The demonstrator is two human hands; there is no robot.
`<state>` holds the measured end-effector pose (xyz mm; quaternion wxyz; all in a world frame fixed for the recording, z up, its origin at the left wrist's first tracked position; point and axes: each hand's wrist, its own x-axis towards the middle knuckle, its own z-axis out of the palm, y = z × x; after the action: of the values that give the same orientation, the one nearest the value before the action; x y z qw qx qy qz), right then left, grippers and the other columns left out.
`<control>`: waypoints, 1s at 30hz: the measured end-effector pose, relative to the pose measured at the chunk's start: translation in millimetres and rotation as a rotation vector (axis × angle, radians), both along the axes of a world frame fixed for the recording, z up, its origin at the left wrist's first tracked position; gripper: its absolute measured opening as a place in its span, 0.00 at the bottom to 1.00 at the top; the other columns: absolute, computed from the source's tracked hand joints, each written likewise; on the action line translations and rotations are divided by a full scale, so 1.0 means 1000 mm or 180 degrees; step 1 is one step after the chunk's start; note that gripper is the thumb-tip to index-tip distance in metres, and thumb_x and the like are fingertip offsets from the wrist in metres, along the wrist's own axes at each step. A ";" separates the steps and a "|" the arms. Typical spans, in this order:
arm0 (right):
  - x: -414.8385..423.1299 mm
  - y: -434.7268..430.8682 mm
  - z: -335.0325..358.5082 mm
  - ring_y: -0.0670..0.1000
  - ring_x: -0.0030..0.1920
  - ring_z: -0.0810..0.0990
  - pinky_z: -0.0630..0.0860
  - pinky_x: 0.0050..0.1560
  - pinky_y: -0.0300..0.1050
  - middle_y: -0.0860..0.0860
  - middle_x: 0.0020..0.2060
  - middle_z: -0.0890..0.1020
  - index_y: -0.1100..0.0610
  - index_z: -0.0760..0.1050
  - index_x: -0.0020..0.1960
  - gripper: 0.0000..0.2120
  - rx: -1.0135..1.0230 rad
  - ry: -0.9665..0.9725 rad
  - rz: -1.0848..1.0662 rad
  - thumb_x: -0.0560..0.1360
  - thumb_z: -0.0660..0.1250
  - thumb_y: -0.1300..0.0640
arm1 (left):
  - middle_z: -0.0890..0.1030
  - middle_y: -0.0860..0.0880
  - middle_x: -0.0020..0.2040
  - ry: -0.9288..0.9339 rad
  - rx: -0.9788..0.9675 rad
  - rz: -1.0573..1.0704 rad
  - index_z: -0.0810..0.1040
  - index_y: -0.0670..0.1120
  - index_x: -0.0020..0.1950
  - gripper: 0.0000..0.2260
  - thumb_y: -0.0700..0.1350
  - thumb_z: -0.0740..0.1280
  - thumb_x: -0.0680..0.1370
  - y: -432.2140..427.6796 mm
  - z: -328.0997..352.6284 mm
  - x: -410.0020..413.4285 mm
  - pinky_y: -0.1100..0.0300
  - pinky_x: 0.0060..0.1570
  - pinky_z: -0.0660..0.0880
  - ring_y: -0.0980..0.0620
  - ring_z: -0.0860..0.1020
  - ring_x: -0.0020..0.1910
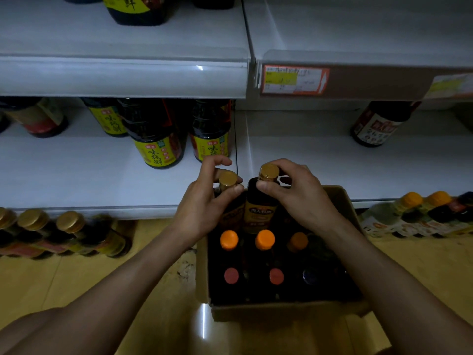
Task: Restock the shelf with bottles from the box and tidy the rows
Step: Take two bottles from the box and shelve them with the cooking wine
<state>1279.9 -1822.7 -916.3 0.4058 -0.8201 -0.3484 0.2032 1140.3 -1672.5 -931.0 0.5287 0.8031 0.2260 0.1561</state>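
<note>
where the box [256,315] sits, yellow floor [76,283], white shelves [76,175]

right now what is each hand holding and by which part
The left hand pinches the left gold-capped bottle around its cap and neck; the right hand holds the right gold-capped bottle the same way.

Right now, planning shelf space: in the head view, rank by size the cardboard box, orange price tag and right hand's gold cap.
cardboard box
orange price tag
gold cap
Box is nearer, yet clearly largest.
</note>
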 end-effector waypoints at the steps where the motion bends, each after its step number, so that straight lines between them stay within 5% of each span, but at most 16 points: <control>1: 0.001 -0.001 0.001 0.46 0.63 0.73 0.72 0.55 0.40 0.44 0.57 0.78 0.39 0.74 0.52 0.06 0.0101 0.0049 -0.0008 0.77 0.70 0.45 | 0.84 0.59 0.54 -0.0043 0.0038 -0.0018 0.65 0.59 0.63 0.17 0.48 0.70 0.80 0.000 0.002 0.001 0.45 0.56 0.80 0.59 0.82 0.54; 3: 0.001 -0.002 0.005 0.44 0.60 0.76 0.76 0.58 0.46 0.42 0.54 0.80 0.45 0.76 0.56 0.08 0.0296 0.0184 -0.0030 0.78 0.69 0.47 | 0.84 0.59 0.54 -0.0118 0.0148 -0.0051 0.65 0.57 0.62 0.16 0.49 0.69 0.80 0.000 0.005 0.003 0.44 0.55 0.79 0.58 0.82 0.54; 6: 0.000 -0.002 0.012 0.41 0.57 0.80 0.79 0.58 0.42 0.44 0.55 0.83 0.49 0.76 0.58 0.08 0.0701 0.0459 0.0000 0.80 0.67 0.51 | 0.83 0.59 0.54 -0.0244 0.0202 -0.0008 0.68 0.54 0.62 0.14 0.52 0.68 0.81 0.001 0.009 0.008 0.43 0.56 0.78 0.59 0.80 0.58; 11: 0.001 0.004 0.023 0.44 0.55 0.82 0.80 0.53 0.40 0.48 0.52 0.84 0.56 0.76 0.58 0.18 0.1160 0.0422 -0.0193 0.77 0.63 0.43 | 0.83 0.59 0.58 -0.0602 0.0199 0.0058 0.72 0.50 0.62 0.12 0.51 0.67 0.80 0.006 0.020 0.016 0.45 0.59 0.79 0.59 0.80 0.60; 16: 0.001 0.008 0.033 0.43 0.54 0.82 0.77 0.49 0.33 0.47 0.50 0.84 0.58 0.77 0.57 0.17 0.1548 0.0296 -0.0370 0.79 0.61 0.46 | 0.83 0.52 0.57 -0.1073 0.0231 0.0361 0.70 0.54 0.63 0.11 0.55 0.62 0.82 0.016 0.032 0.023 0.44 0.55 0.80 0.53 0.81 0.59; 21: 0.001 0.008 0.039 0.45 0.50 0.83 0.77 0.48 0.33 0.49 0.48 0.84 0.56 0.76 0.54 0.12 0.1899 0.0018 -0.0495 0.81 0.60 0.49 | 0.84 0.48 0.48 -0.1580 0.0177 0.0502 0.67 0.45 0.62 0.09 0.48 0.58 0.85 0.019 0.040 0.026 0.40 0.52 0.79 0.47 0.83 0.52; 30: -0.005 0.019 0.060 0.53 0.45 0.84 0.82 0.46 0.54 0.51 0.43 0.85 0.50 0.74 0.51 0.09 0.2400 -0.0149 -0.0682 0.82 0.58 0.47 | 0.83 0.43 0.42 -0.2188 -0.0001 0.0873 0.70 0.42 0.60 0.09 0.46 0.57 0.86 0.026 0.063 0.025 0.50 0.43 0.79 0.42 0.83 0.42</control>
<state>1275.0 -1804.0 -855.8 0.6895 -0.6497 -0.3202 -0.0014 1164.8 -1646.8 -868.2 0.5481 0.6659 0.1409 0.4861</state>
